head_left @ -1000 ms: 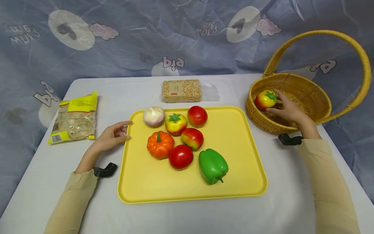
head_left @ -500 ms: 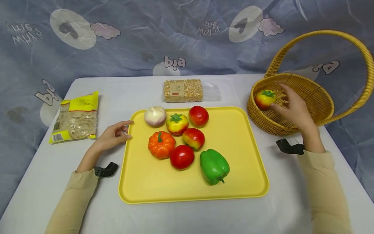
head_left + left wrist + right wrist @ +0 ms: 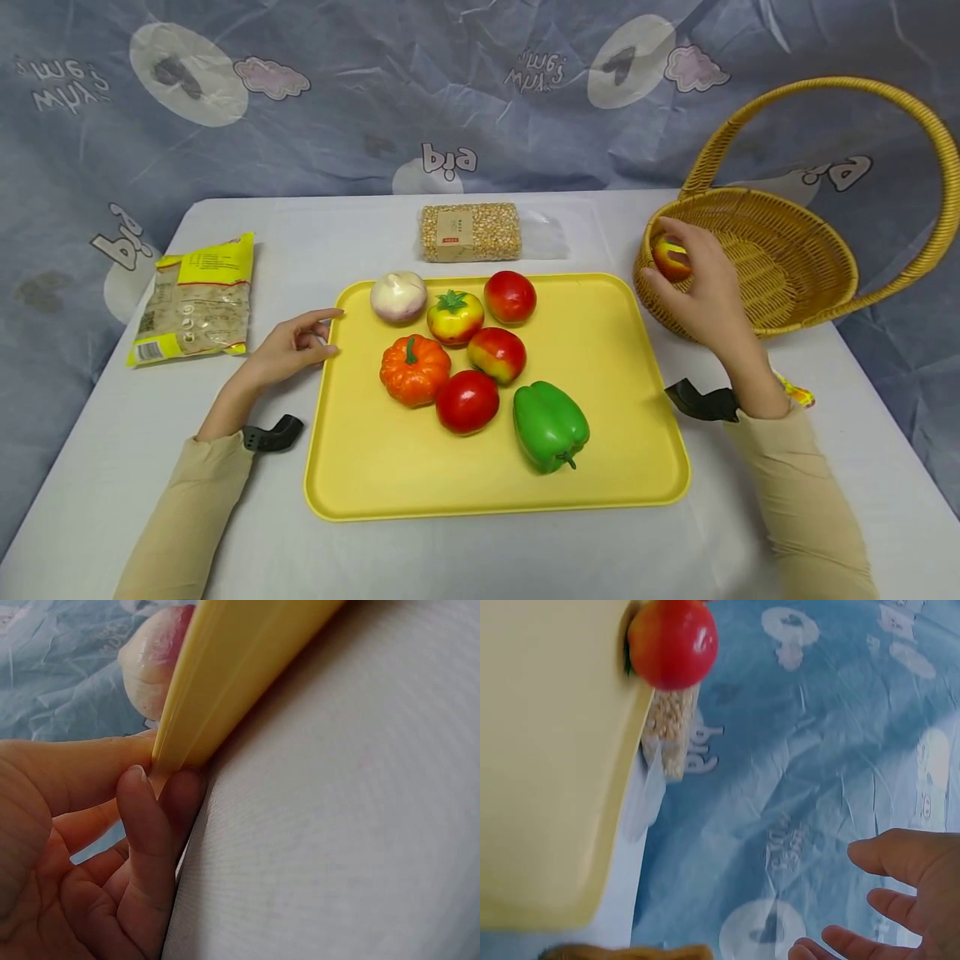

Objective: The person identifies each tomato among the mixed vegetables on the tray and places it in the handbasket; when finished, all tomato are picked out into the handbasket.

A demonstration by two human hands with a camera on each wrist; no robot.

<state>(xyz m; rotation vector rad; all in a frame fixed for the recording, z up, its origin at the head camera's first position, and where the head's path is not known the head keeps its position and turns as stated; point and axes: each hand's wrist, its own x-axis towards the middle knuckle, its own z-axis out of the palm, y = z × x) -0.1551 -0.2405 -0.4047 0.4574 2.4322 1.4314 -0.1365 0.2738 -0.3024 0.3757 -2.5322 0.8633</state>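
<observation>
My left hand is at the left edge of the yellow tray. In the left wrist view, its fingers pinch the tray's rim, close to a white-and-purple garlic bulb. Above the near-left rim of the wicker basket is my right hand, thumb and fingers apart. A red-and-yellow toy fruit lies inside the basket, partly hidden behind that hand. The right wrist view shows the right hand holding nothing. On the tray lie an orange pumpkin, a green bell pepper and several red and yellow-red fruits.
Behind the tray lies a bag of corn kernels. A yellow-topped clear packet is at the left. A small yellow-and-red wrapper shows beside the right wrist. The basket's tall handle arches over it, before a blue cloth backdrop.
My right hand has let go of the toy fruit, leaving it in the basket, then moved left and toward me. The wrapper by the wrist has come into view. My left hand stays put.
</observation>
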